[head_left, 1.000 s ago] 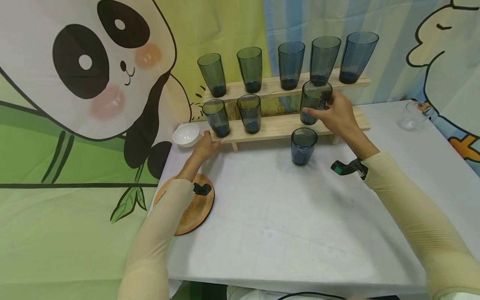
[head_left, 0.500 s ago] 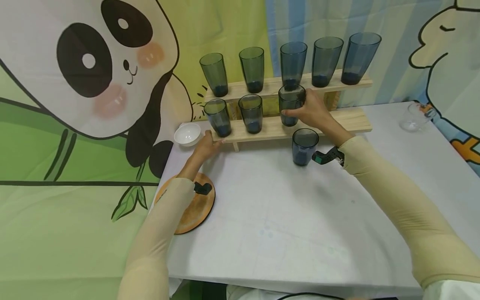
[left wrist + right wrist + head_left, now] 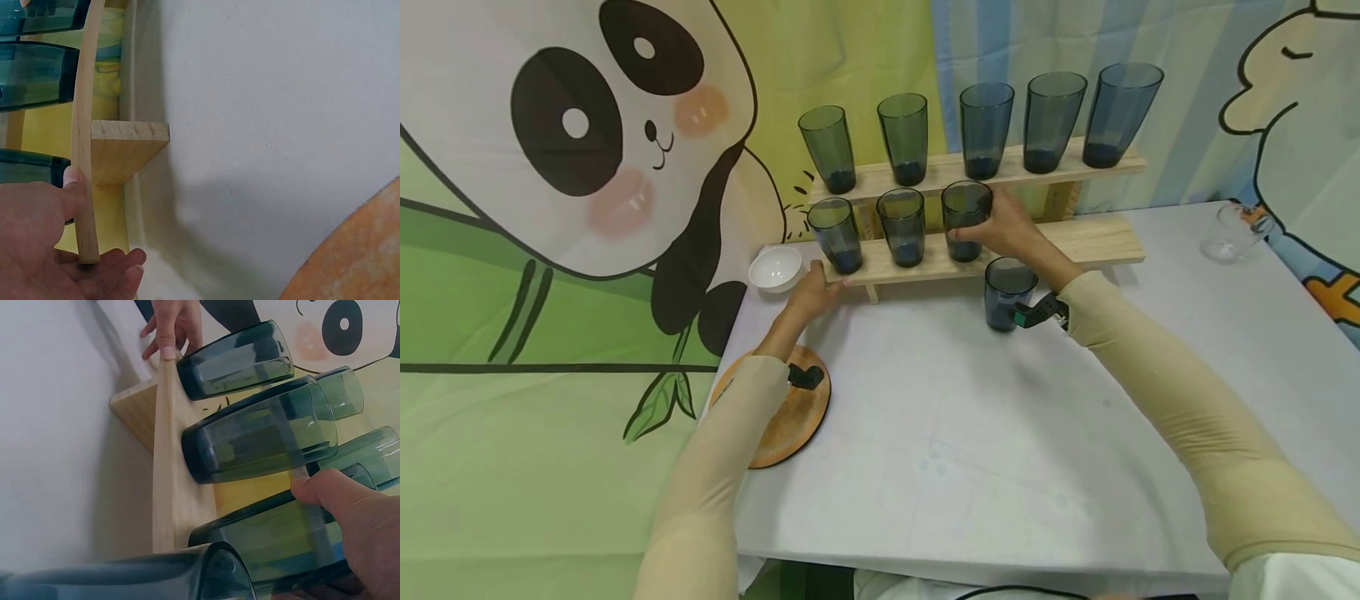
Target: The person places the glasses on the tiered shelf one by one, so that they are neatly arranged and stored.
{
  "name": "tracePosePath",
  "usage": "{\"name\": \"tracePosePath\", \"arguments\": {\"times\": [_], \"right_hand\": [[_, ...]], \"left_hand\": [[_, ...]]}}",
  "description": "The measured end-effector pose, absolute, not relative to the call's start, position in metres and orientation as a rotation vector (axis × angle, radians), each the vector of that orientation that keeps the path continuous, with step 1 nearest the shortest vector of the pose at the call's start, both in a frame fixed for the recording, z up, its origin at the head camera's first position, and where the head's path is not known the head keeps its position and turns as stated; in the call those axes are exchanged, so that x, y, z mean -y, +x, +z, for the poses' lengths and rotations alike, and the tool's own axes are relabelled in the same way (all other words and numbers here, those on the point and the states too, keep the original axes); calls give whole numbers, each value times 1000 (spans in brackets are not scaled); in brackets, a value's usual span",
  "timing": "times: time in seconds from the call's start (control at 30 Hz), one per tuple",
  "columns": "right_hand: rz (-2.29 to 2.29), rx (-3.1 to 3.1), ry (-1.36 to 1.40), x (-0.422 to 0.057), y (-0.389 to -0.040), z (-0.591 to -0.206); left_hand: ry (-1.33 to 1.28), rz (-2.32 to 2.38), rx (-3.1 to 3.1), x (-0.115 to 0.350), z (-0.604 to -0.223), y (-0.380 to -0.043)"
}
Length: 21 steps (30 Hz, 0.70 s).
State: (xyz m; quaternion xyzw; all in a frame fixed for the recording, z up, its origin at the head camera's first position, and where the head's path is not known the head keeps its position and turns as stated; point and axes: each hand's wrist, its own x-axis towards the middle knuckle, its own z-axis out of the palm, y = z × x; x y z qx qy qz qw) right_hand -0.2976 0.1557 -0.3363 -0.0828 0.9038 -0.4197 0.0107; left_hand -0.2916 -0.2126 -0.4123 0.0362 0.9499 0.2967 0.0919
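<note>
A two-tier wooden stand (image 3: 1097, 240) spans the back of the table. At its lower left end my left hand (image 3: 811, 293) grips the board; in the left wrist view the thumb lies on top and the fingers are beneath. My right hand (image 3: 1018, 232) holds a dark blue-grey glass tumbler (image 3: 964, 207) at the lower tier, third from the left. In the right wrist view this tumbler (image 3: 269, 544) stands upright at the board, thumb against its side. Two similar tumblers (image 3: 901, 225) stand left of it. Another tumbler (image 3: 1004, 302) is on the table in front, partly behind my wrist strap.
Several tall tumblers (image 3: 987, 125) line the upper tier. A white bowl (image 3: 775, 268) sits beside the stand's left end, and a round wooden plate (image 3: 801, 417) lies under my left forearm. A clear glass vessel (image 3: 1225, 237) stands at the far right of the white table (image 3: 925, 467).
My right hand has carried its tumbler leftward along the lower tier and then down to the board, beside the other two. The left hand keeps its place on the stand's end.
</note>
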Motion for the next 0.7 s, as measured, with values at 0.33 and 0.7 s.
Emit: {"name": "tracePosePath", "arguments": {"times": [0.33, 0.7], "right_hand": [[-1263, -2789, -206, -153, -296, -336], [-1348, -2651, -250, -166, -287, -334]], "left_hand": [[118, 888, -2825, 211, -411, -290], [120, 894, -2833, 211, -410, -290]]}}
